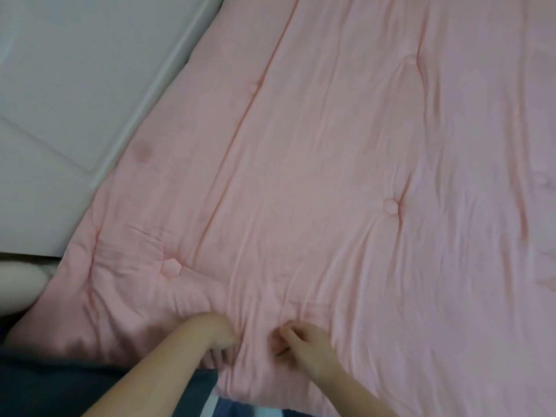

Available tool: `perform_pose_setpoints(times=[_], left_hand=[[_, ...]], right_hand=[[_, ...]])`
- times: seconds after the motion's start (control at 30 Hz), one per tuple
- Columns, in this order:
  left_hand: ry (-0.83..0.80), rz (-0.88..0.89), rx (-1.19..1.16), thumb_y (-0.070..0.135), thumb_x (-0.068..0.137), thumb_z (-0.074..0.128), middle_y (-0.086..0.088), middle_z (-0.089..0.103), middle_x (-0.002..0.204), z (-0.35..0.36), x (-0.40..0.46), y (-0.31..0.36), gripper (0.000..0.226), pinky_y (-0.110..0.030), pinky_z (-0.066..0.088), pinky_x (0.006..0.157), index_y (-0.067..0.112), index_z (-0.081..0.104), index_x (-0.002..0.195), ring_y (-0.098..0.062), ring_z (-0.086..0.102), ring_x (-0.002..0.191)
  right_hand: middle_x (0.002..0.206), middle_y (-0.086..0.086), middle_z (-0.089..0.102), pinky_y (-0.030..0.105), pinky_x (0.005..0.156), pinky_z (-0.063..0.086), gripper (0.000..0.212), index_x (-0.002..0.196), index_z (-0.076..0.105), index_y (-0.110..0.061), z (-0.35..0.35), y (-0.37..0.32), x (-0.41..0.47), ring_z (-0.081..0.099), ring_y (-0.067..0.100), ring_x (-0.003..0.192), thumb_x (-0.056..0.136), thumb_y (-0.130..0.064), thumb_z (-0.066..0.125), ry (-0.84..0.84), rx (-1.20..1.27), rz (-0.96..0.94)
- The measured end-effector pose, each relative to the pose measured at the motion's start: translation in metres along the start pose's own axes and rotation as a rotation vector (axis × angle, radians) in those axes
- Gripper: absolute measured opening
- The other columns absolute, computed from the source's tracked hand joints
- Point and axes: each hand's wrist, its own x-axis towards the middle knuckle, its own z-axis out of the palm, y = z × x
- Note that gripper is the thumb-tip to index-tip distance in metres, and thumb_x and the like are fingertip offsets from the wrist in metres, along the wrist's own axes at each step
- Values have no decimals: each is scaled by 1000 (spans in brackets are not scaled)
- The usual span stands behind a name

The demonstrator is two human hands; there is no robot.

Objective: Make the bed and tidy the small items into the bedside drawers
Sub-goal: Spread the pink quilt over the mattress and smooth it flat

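Observation:
A pink tufted quilt [346,176] lies spread over the bed and fills most of the view, with shallow wrinkles and several button tufts. Both hands are at its near edge. My left hand [221,341] has its fingers curled down into a fold of the quilt and grips the fabric. My right hand [301,346], just to the right of it, pinches a bunched ridge of the same quilt between thumb and curled fingers. No bedside drawers or small items are in view.
A white panelled wall or board [75,85] runs along the bed's left side. A pale rounded object [21,281] shows at the left edge. Dark blue-grey fabric [75,383] lies below the quilt's near edge at the bottom left.

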Motion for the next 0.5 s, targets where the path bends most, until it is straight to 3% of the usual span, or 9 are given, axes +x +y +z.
perform_pose_setpoints(times=[0.07, 0.13, 0.2, 0.23, 0.27, 0.33, 0.4, 0.5], left_hand=[[233, 172, 60, 33, 92, 42, 0, 74, 102, 1, -2, 20, 35, -25, 50, 71, 18, 74, 96, -15, 64, 71], [760, 450, 118, 40, 86, 46, 5, 71, 85, -4, -2, 38, 29, -29, 51, 70, 21, 67, 86, -16, 65, 77], [1204, 687, 237, 46, 76, 49, 6, 64, 87, -6, 2, 56, 26, -33, 48, 72, 28, 58, 94, -18, 64, 83], [1299, 717, 344, 49, 71, 52, 8, 62, 100, -6, 9, 62, 38, -35, 47, 80, 35, 55, 106, -19, 63, 95], [1284, 680, 447, 54, 67, 57, 5, 57, 123, -3, 17, 66, 58, -38, 44, 95, 40, 49, 123, -20, 57, 115], [1134, 579, 568, 68, 63, 59, -3, 15, 161, 10, 33, 65, 94, -51, 19, 117, 48, 21, 146, -28, 17, 148], [990, 521, 606, 71, 66, 58, -2, -27, 158, 28, 45, 60, 107, -55, -5, 117, 51, -9, 147, -29, -22, 146], [936, 448, 594, 65, 73, 61, 1, -38, 153, 40, 43, 62, 108, -54, -12, 116, 52, -19, 144, -26, -33, 142]], right_hand=[[82, -8, 72, 28, 75, 53, 13, 87, 69, -25, -23, -9, 14, 67, 4, 77, 91, -22, 57, 269, -183, -348], [108, -10, 65, 31, 91, 48, 22, 109, 67, -30, -49, -23, 37, 59, 7, 102, 91, -23, 55, 522, -362, -593], [146, -2, 44, 40, 110, 33, 49, 138, 48, -42, -71, -28, 60, 38, 19, 136, 89, -40, 53, 583, -724, -587], [159, 0, 26, 43, 116, 21, 60, 146, 32, -48, -77, -21, 69, 22, 24, 147, 88, -51, 50, 557, -913, -532], [164, 1, 8, 44, 119, 10, 68, 149, 17, -51, -82, -13, 73, 7, 27, 151, 88, -60, 45, 502, -1038, -485], [163, -1, -14, 46, 119, -3, 74, 151, -1, -50, -81, 12, 68, -11, 30, 150, 89, -69, 33, 400, -1111, -432], [164, 3, -10, 48, 117, 2, 74, 153, 1, -44, -68, 39, 52, -7, 33, 150, 90, -67, 32, 404, -1160, -467], [163, 11, 10, 52, 114, 16, 77, 155, 18, -34, -48, 70, 27, 12, 37, 149, 87, -58, 46, 406, -1162, -511]])
